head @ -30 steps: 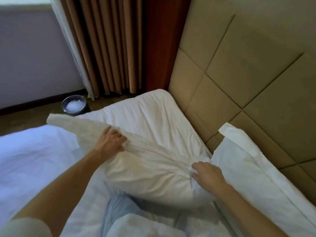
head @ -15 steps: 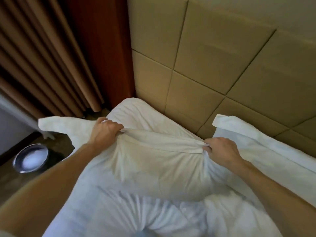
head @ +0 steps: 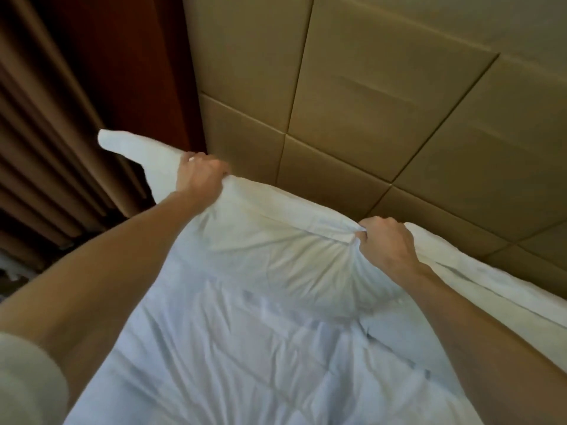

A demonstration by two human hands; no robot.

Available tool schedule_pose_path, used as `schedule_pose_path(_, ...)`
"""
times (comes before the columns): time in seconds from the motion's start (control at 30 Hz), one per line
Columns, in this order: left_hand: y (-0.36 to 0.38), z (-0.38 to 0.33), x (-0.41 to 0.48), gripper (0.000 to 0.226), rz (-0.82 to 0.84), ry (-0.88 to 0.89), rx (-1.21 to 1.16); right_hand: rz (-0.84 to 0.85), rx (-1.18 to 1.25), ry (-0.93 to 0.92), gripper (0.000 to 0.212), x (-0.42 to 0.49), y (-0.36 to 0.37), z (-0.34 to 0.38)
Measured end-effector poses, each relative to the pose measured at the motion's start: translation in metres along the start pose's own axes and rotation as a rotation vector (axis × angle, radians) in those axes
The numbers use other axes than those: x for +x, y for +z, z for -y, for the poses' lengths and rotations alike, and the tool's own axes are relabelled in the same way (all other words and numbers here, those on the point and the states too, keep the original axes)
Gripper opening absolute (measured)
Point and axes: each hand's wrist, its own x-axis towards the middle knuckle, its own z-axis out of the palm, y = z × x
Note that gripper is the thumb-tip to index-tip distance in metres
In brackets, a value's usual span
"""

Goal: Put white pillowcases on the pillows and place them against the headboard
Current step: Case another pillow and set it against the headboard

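Pillow [head: 276, 250] sits closer to the headboard [head: 368, 118] now than half a second ago, basically just short of it. Left grip [head: 199, 176] and right grip [head: 386, 243] each hold a bunch of its white case along the top edge. Long axis runs roughly along the headboard, which is straight ahead of both grips. Second pillow [head: 460, 265] lies just beside the right one.

pillow [head: 276, 250] lies before headboard [head: 383, 118], second pillow [head: 491, 289] at its right.
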Motion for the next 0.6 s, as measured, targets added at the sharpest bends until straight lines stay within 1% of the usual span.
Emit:
schedule_pose_path(0.03,0.010,-0.013,-0.008,0.020,0.027,-0.005,-0.042,0.018,-0.040,0.006,0.018,0.004,0.010,-0.003)
schedule_pose_path(0.07,0.021,-0.025,-0.019,0.022,0.058,-0.009,-0.074,0.043,-0.057,0.016,0.014,0.007,0.021,-0.006)
schedule_pose_path(0.13,0.037,-0.047,-0.048,0.035,0.137,-0.047,-0.146,0.129,-0.060,0.018,0.009,0.010,0.037,-0.011)
schedule_pose_path(0.23,0.061,-0.074,-0.095,0.049,0.280,-0.153,-0.275,0.210,-0.032,-0.088,0.015,0.025,0.045,-0.023)
schedule_pose_path(0.27,0.068,-0.081,-0.105,0.054,0.315,-0.216,-0.342,0.228,-0.002,-0.138,0.015,0.033,0.043,-0.025)
schedule_pose_path(0.33,0.079,-0.094,-0.112,0.061,0.339,-0.405,-0.555,0.267,0.071,-0.225,0.017,0.050,0.036,-0.020)
schedule_pose_path(0.43,0.095,-0.120,-0.113,0.069,0.259,-0.678,-0.857,0.285,0.086,-0.308,0.031,0.073,0.032,-0.001)
schedule_pose_path(0.53,0.115,-0.148,-0.122,0.087,0.212,-0.978,-1.142,0.295,0.094,-0.359,0.037,0.097,0.040,0.026)
schedule_pose_path(0.6,0.127,-0.161,-0.126,0.096,0.210,-1.131,-1.276,0.291,0.141,-0.350,0.039,0.115,0.047,0.046)
